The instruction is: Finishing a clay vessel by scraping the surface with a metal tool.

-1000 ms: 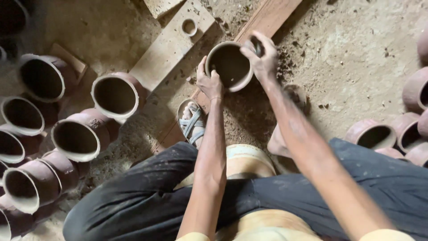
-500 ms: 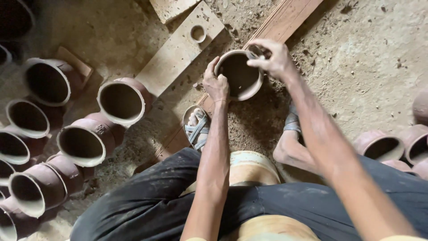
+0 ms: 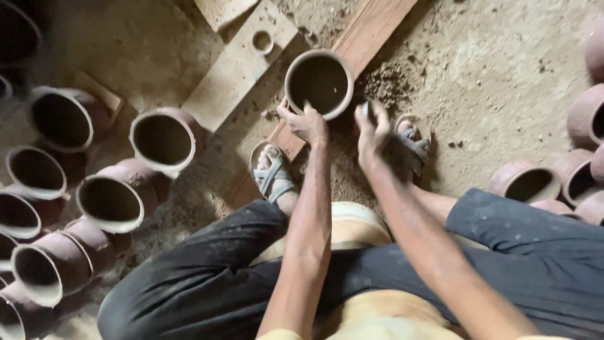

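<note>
Head camera, looking straight down: a seated potter's dark-trousered knees fill the bottom of the frame, two bare forearms running forward from them toward the ground. Both feet, in grey strap sandals (image 3: 274,176), are planted on the dusty earth floor (image 3: 503,82), the left sandal touching a long wooden plank (image 3: 371,28) that slants away to the top edge.

Left hand (image 3: 306,123) is stretched out, fingertips pinching the near rim of a round unfired clay pot (image 3: 319,83), which sits mouth-up at the plank's left edge, just beyond the feet. Right hand (image 3: 372,131) hovers just right of the pot, fingers curled loosely and blurred, not touching it (whether something small lies in them cannot be made out).

By the look of things, the pot is being steadied and turned for finishing; the next move would call for a light, even grip on the soft rim and the right hand coming in against the wall.

Farther left, rows of similar reddish-brown pots (image 3: 162,140) rest tipped on their sides; more pots (image 3: 528,182) cluster at the right edge. Beyond, a pale slab with a round hole (image 3: 242,66) lies flat.
</note>
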